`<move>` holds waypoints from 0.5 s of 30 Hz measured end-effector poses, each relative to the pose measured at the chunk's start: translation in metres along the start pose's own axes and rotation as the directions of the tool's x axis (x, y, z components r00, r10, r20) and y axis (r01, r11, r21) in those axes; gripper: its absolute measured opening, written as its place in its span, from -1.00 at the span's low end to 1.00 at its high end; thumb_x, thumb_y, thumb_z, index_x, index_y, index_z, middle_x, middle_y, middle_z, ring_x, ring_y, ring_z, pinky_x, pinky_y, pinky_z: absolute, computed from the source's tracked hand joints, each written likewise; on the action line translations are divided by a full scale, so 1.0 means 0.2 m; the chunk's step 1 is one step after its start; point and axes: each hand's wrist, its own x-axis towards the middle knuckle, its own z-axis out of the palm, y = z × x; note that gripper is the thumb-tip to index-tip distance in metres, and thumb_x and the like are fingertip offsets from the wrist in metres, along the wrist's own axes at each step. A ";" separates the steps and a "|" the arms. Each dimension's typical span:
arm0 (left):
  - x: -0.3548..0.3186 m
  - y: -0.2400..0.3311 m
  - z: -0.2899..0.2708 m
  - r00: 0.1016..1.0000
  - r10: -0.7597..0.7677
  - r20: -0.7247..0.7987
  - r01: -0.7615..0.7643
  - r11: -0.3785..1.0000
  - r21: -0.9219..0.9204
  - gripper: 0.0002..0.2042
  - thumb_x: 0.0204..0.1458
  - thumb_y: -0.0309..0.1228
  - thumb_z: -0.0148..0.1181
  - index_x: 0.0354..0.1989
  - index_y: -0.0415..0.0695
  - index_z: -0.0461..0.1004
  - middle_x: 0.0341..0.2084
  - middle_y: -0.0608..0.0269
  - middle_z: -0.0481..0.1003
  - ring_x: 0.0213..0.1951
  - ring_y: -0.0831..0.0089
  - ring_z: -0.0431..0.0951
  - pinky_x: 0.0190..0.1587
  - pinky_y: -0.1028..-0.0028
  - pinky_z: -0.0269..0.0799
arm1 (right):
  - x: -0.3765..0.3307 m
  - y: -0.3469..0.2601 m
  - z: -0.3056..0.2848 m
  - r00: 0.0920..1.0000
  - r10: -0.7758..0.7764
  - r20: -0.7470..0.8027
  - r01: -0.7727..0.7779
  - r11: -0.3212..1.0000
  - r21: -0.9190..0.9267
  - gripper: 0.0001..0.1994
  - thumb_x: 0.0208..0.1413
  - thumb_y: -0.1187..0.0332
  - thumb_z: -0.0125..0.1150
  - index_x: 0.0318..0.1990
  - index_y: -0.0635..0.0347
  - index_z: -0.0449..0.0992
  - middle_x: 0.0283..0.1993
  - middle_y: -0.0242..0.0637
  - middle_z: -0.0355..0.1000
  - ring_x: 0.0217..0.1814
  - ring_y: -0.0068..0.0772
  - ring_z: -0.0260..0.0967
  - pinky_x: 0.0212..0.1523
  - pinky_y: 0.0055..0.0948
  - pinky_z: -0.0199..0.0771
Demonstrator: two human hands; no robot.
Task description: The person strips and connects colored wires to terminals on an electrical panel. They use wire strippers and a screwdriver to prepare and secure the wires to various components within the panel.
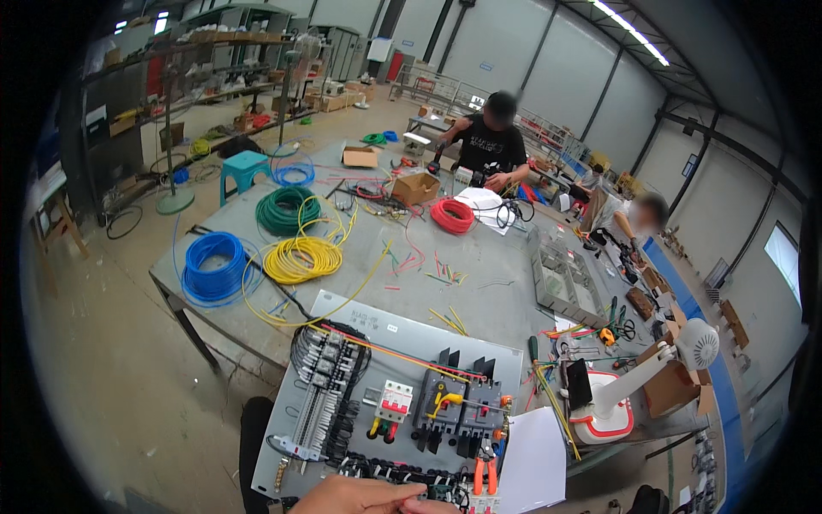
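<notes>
At the bottom edge, my left hand [355, 495] has its fingers pressed together, pointing right. Its fingertips meet those of my right hand [430, 507], of which only a small part shows. What they pinch is hidden. Both are at the near edge of a grey mounting panel [377, 321], beside a row of black wiring. The panel carries a column of terminal blocks [321, 403], a small white breaker with red switches [396, 398] and two large dark breakers [441, 403]. A yellow-handled screwdriver [445, 399] lies across these. Orange-handled pliers [485, 474] rest right of my hands.
Coils of blue [212, 267], green [288, 211], yellow [302, 259] and red wire [452, 216] lie on the table. A white fan [599, 415] and paper sheet [538, 458] are at right, near a grey box [567, 278]. Across the table a person [490, 146] works; others are farther right.
</notes>
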 end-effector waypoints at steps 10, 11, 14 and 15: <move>0.04 -0.06 0.00 0.978 -0.133 -0.163 0.145 0.988 0.061 -0.67 0.23 -0.64 0.06 0.13 -0.22 0.59 -0.26 0.05 0.67 -0.27 0.42 0.71 -0.18 0.46 0.61 | 0.04 0.05 0.05 0.977 0.208 -0.036 -0.207 0.978 0.024 -0.70 0.14 0.53 0.31 0.05 0.34 0.60 0.04 0.02 0.54 -0.01 -0.01 0.54 0.04 -0.24 0.54; 0.05 -0.04 -0.03 0.953 -0.190 -0.238 0.199 0.980 0.017 -0.69 0.24 -0.65 0.04 0.11 -0.27 0.58 -0.28 0.05 0.66 -0.31 0.42 0.71 -0.21 0.45 0.62 | 0.03 0.07 0.07 0.957 0.283 -0.059 -0.281 0.959 0.045 -0.68 0.17 0.51 0.29 0.09 0.34 0.58 0.06 0.03 0.53 0.01 0.01 0.53 0.08 -0.23 0.53; 0.07 -0.08 -0.12 0.870 -0.115 -0.479 0.019 0.979 -0.201 -0.74 0.27 -0.65 0.01 0.06 -0.40 0.55 -0.35 -0.02 0.63 -0.36 0.28 0.71 -0.27 0.37 0.67 | -0.03 0.06 0.15 0.759 0.564 0.325 -0.633 0.756 0.166 -0.61 0.35 0.29 0.15 0.21 0.35 0.45 0.05 0.00 0.52 0.02 -0.12 0.54 0.09 -0.27 0.51; 0.08 -0.07 -0.15 0.843 -0.064 -0.534 -0.033 0.985 -0.172 -0.76 0.30 -0.59 0.06 0.06 -0.39 0.54 -0.34 -0.02 0.63 -0.37 0.27 0.71 -0.28 0.36 0.67 | -0.07 0.06 0.19 0.649 0.593 0.477 -0.729 0.665 0.164 -0.60 0.38 0.25 0.12 0.23 0.34 0.44 0.04 -0.01 0.53 0.01 -0.16 0.55 0.06 -0.27 0.52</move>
